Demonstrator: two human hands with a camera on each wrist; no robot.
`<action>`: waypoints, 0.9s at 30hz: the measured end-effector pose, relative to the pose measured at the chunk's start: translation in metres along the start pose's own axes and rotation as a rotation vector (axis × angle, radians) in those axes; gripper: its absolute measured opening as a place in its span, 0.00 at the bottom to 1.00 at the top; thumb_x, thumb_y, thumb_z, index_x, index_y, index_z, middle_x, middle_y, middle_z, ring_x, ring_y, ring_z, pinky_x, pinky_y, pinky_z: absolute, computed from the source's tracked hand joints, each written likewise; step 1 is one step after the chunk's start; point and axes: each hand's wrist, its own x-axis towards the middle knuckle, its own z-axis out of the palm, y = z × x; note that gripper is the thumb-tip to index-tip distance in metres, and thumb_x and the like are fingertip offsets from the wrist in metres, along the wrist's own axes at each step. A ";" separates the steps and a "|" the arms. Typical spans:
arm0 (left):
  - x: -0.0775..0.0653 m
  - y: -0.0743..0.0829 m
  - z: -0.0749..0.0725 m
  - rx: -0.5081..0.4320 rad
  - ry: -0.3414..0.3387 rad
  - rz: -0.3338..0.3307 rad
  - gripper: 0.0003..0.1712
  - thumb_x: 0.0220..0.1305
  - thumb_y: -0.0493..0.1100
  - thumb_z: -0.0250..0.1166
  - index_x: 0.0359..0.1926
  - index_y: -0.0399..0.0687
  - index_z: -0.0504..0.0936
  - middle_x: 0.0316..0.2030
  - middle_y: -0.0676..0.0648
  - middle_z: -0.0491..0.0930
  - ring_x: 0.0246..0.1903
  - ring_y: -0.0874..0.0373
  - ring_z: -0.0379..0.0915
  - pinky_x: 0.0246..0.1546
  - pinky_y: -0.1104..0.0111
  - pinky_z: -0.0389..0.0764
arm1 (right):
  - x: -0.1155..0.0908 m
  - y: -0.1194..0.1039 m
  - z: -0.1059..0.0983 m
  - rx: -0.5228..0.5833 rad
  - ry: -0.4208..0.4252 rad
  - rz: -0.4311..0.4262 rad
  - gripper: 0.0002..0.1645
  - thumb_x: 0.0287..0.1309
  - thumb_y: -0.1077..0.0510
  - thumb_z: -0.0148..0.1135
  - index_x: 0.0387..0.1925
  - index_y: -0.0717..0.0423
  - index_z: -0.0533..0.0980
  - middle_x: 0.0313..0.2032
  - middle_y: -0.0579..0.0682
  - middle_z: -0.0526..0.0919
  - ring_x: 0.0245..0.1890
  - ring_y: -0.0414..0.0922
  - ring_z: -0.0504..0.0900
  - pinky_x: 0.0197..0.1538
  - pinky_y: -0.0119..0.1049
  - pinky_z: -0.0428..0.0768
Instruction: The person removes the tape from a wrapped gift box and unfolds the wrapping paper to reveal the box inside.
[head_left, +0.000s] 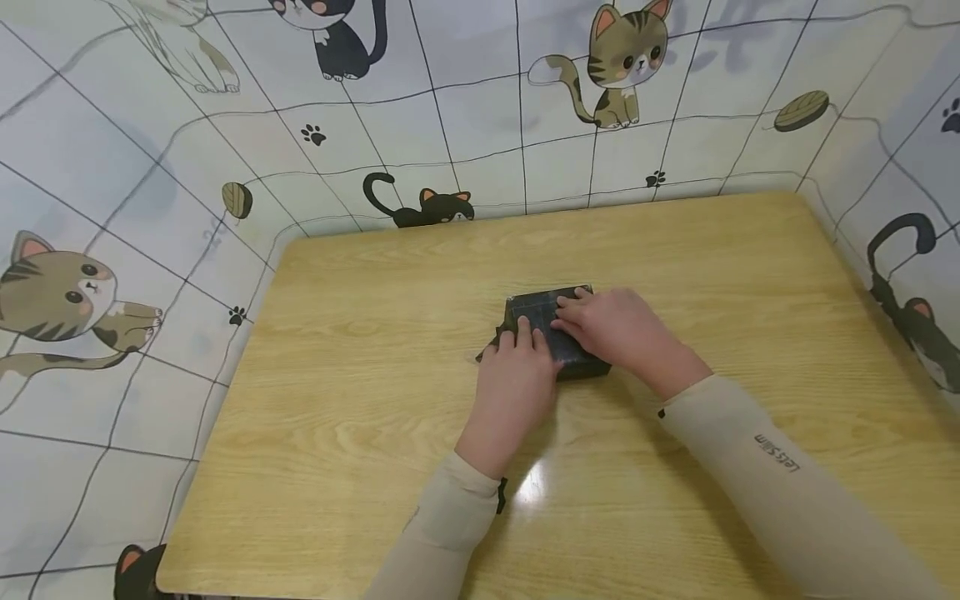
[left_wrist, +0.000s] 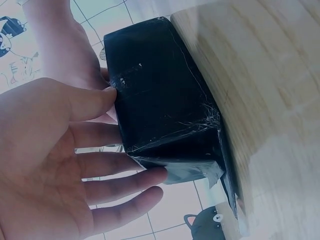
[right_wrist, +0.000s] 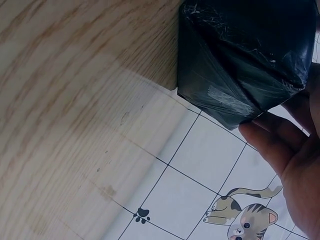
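Note:
A box-shaped package [head_left: 534, 307] wrapped in black plastic lies on the wooden table in the head view. My left hand [head_left: 516, 385] rests on its near left part, fingers stretched forward over the top. Straight fingers and a thumb touch the package's edge in the left wrist view, beside a loose flap [left_wrist: 187, 171] of wrapping. From the right, my right hand [head_left: 618, 329] lies on the package's upper face with its fingertips. The right wrist view shows the fingers of that hand at the folded, taped end [right_wrist: 227, 97] of the wrapping.
The wooden table [head_left: 360, 333] has a rounded far left corner. Behind it and at both sides hang white covers [head_left: 480, 125] printed with cats, paw prints and grid lines. Beige sleeves [head_left: 757, 467] cover both forearms.

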 end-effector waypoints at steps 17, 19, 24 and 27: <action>0.000 -0.001 0.003 -0.001 0.024 0.007 0.33 0.82 0.63 0.53 0.72 0.45 0.80 0.73 0.39 0.76 0.62 0.47 0.82 0.53 0.55 0.88 | 0.002 -0.004 0.000 0.034 -0.038 0.132 0.20 0.74 0.48 0.66 0.59 0.53 0.87 0.57 0.57 0.90 0.53 0.58 0.91 0.45 0.56 0.89; 0.000 -0.001 0.004 0.000 0.032 0.010 0.33 0.82 0.63 0.53 0.71 0.45 0.80 0.73 0.39 0.77 0.61 0.47 0.82 0.53 0.55 0.88 | 0.000 -0.003 0.002 0.043 -0.036 0.139 0.21 0.74 0.49 0.66 0.61 0.54 0.86 0.57 0.57 0.89 0.53 0.58 0.91 0.44 0.56 0.89; -0.001 -0.002 0.005 0.002 0.038 0.011 0.33 0.81 0.63 0.54 0.71 0.45 0.80 0.72 0.39 0.77 0.60 0.47 0.83 0.52 0.55 0.88 | -0.001 -0.002 0.004 0.055 -0.061 0.118 0.21 0.75 0.48 0.65 0.61 0.54 0.86 0.61 0.57 0.87 0.58 0.57 0.89 0.47 0.57 0.89; 0.000 -0.003 0.005 0.003 0.049 0.009 0.34 0.81 0.63 0.54 0.71 0.45 0.80 0.72 0.38 0.77 0.60 0.46 0.83 0.52 0.55 0.88 | 0.001 -0.002 0.002 0.041 -0.045 0.077 0.20 0.74 0.47 0.67 0.56 0.55 0.88 0.61 0.57 0.88 0.59 0.58 0.89 0.48 0.57 0.89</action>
